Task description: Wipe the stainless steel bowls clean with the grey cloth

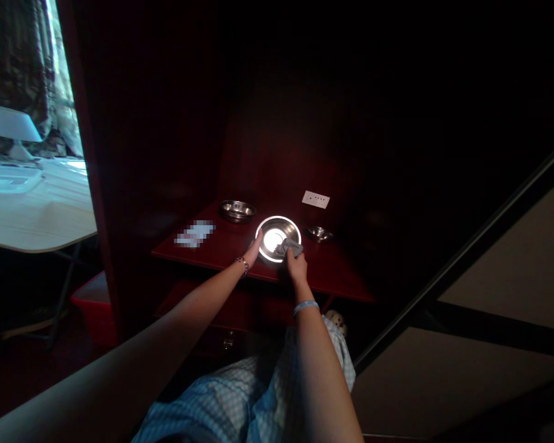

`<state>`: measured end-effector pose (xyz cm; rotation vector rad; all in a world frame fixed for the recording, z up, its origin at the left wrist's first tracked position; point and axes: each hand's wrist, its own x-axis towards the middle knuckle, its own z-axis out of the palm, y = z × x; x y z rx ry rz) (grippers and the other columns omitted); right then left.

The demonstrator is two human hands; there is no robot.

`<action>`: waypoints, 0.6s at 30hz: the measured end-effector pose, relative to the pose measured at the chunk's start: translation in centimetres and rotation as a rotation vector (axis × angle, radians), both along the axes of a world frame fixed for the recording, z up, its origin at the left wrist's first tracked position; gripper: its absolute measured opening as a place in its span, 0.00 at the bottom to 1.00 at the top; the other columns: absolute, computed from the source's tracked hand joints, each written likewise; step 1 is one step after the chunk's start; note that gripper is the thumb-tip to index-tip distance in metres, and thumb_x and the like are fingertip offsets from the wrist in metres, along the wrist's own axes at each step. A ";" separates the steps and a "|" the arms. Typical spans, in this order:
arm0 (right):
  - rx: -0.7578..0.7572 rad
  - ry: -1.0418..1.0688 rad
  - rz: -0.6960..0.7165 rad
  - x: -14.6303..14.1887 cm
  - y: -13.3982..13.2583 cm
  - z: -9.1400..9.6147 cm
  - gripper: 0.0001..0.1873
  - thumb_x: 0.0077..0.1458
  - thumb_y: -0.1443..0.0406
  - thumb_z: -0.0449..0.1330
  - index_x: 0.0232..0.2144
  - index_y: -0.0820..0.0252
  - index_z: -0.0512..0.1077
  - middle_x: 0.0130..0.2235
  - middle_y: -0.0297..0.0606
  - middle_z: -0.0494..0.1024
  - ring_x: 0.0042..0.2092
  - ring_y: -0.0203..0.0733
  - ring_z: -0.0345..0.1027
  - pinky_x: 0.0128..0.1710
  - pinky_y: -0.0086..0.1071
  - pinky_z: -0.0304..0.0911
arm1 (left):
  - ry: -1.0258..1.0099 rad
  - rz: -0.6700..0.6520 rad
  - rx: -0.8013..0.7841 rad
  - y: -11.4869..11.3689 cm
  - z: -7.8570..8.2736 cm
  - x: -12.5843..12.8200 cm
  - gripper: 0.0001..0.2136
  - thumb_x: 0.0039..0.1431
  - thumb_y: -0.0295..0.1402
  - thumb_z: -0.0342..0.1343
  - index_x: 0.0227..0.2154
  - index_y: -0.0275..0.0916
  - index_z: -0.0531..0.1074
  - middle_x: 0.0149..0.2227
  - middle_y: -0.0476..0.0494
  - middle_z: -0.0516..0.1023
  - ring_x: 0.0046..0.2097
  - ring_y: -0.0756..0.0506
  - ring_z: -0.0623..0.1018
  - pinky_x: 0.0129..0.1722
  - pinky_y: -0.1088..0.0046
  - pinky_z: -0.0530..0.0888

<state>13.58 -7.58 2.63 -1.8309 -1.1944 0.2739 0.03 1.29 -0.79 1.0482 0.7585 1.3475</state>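
A metal bowl [272, 237], round in outline, over the front of the red surface [228, 243]; its mouth tilts up toward the wearer. The left hand [252, 251] clasps its left rim; the right hand [297, 267] pinches a grey cloth [292, 247], its long axis roughly crosswise.

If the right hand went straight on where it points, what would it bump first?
Probably the shiny, round, silver metal bowl: the right hand holds a crumpled gray cloth at the bowl's near side, though depth is hard to judge.
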 end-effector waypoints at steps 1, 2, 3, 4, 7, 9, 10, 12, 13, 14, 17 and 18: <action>0.002 0.012 0.007 -0.2 -0.1 0.2 0.24 0.60 0.53 0.52 0.47 0.67 0.72 0.44 0.58 0.80 0.47 0.55 0.76 0.44 0.40 0.67 | -0.008 0.000 -0.003 0.0 0.0 0.0 0.35 0.61 0.59 0.45 0.61 0.36 0.65 0.63 0.34 0.67 0.68 0.40 0.60 0.67 0.63 0.56; 0.006 0.022 0.018 -0.3 -0.3 0.3 0.25 0.60 0.53 0.52 0.47 0.68 0.72 0.45 0.59 0.79 0.48 0.55 0.75 0.45 0.40 0.67 | -0.016 -0.003 -0.006 0.1 0.0 0.0 0.36 0.61 0.59 0.44 0.61 0.36 0.65 0.63 0.35 0.67 0.67 0.40 0.61 0.66 0.63 0.57; 0.008 0.031 0.029 -0.5 -0.5 0.5 0.25 0.60 0.53 0.52 0.48 0.68 0.71 0.46 0.59 0.79 0.48 0.55 0.75 0.46 0.40 0.67 | -0.024 -0.010 -0.006 0.1 0.0 0.0 0.36 0.61 0.59 0.43 0.61 0.36 0.65 0.63 0.35 0.67 0.67 0.40 0.62 0.66 0.64 0.58; 0.007 0.040 0.038 -0.6 -0.6 0.7 0.26 0.60 0.52 0.52 0.49 0.69 0.71 0.47 0.59 0.78 0.49 0.54 0.75 0.46 0.39 0.67 | -0.032 -0.018 -0.007 0.1 0.0 0.1 0.36 0.61 0.59 0.43 0.62 0.36 0.64 0.63 0.35 0.67 0.67 0.40 0.63 0.66 0.64 0.59; -0.019 0.062 0.053 -1.1 -1.0 1.3 0.29 0.60 0.50 0.52 0.52 0.70 0.69 0.50 0.59 0.77 0.51 0.52 0.74 0.48 0.37 0.66 | -0.047 -0.028 -0.005 0.1 0.1 0.1 0.35 0.63 0.58 0.41 0.63 0.37 0.63 0.64 0.37 0.66 0.67 0.41 0.63 0.65 0.65 0.60; -0.034 0.068 0.061 -1.4 -1.3 1.6 0.31 0.61 0.49 0.51 0.53 0.70 0.68 0.51 0.59 0.77 0.53 0.52 0.73 0.48 0.36 0.66 | -0.052 -0.025 0.001 0.1 0.1 0.1 0.34 0.64 0.56 0.40 0.63 0.37 0.62 0.65 0.38 0.65 0.67 0.42 0.62 0.65 0.65 0.59; -0.033 0.068 0.068 -1.5 -1.3 1.7 0.32 0.60 0.49 0.51 0.54 0.70 0.68 0.51 0.59 0.77 0.53 0.52 0.73 0.48 0.37 0.66 | -0.057 -0.025 0.008 0.1 0.1 0.0 0.34 0.65 0.56 0.40 0.64 0.37 0.61 0.65 0.38 0.64 0.67 0.42 0.62 0.65 0.66 0.59; -0.019 0.061 0.074 -1.6 -1.4 1.7 0.33 0.60 0.47 0.51 0.53 0.68 0.68 0.50 0.59 0.77 0.53 0.52 0.73 0.49 0.38 0.66 | -0.071 -0.029 0.027 0.0 0.1 0.0 0.33 0.66 0.54 0.40 0.64 0.36 0.61 0.66 0.38 0.63 0.67 0.43 0.62 0.65 0.67 0.60; -0.014 0.055 0.069 -1.5 -1.4 1.7 0.33 0.60 0.46 0.51 0.53 0.68 0.69 0.50 0.58 0.77 0.52 0.53 0.73 0.49 0.38 0.66 | -0.075 -0.029 0.034 0.0 0.2 0.0 0.33 0.66 0.54 0.40 0.64 0.36 0.61 0.66 0.38 0.63 0.67 0.43 0.62 0.65 0.68 0.60; -0.012 0.048 0.058 -1.4 -1.4 1.6 0.34 0.59 0.45 0.51 0.53 0.67 0.69 0.49 0.58 0.78 0.52 0.53 0.74 0.48 0.39 0.66 | -0.076 -0.029 0.037 -0.1 0.2 0.0 0.33 0.65 0.55 0.40 0.63 0.36 0.62 0.65 0.37 0.63 0.67 0.43 0.63 0.65 0.68 0.60; -0.027 0.022 0.021 -0.9 -1.1 1.2 0.33 0.59 0.45 0.51 0.51 0.66 0.71 0.48 0.57 0.79 0.50 0.52 0.75 0.47 0.38 0.67 | -0.061 -0.030 0.022 -0.2 0.4 -0.1 0.33 0.64 0.55 0.43 0.61 0.35 0.65 0.63 0.36 0.67 0.66 0.41 0.64 0.65 0.65 0.59; -0.035 0.012 0.020 -0.6 -0.9 1.0 0.31 0.59 0.46 0.51 0.50 0.65 0.73 0.48 0.55 0.79 0.50 0.51 0.75 0.46 0.36 0.67 | -0.055 -0.036 0.018 -0.2 0.4 -0.1 0.32 0.64 0.55 0.43 0.61 0.35 0.65 0.63 0.35 0.68 0.66 0.41 0.65 0.65 0.64 0.59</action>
